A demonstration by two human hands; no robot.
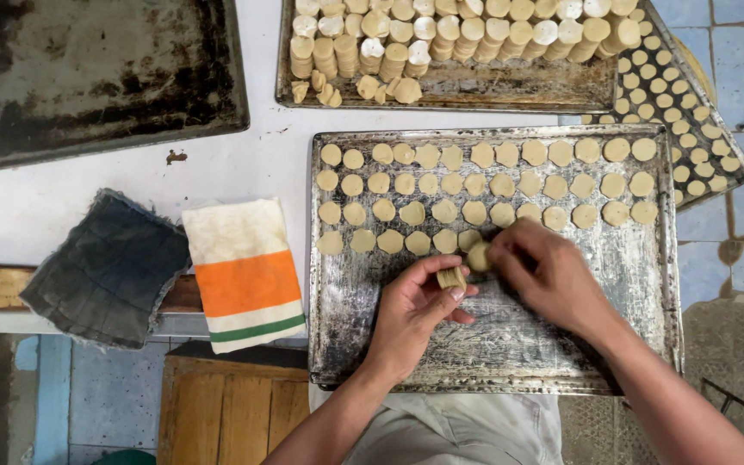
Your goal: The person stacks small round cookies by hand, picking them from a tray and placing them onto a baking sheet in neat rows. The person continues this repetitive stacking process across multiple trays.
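My left hand (413, 312) grips a small stack of round tan dough discs (452, 277) over the big grey metal tray (510, 344). My right hand (540, 269) pinches one pale round dough disc (479, 256) just beside that stack.

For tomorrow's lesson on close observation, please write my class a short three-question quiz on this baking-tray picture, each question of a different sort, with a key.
1. True or false: the left hand holds a small stack of dough discs.
2. Which cloth lies nearer the metal tray that the hands work over? A) the dark grey cloth B) the cream cloth with orange and green stripes
3. Fill in: the right hand is at the end of the ____ row of laid-out discs, counting from the far side.

Key
1. True
2. B
3. fourth
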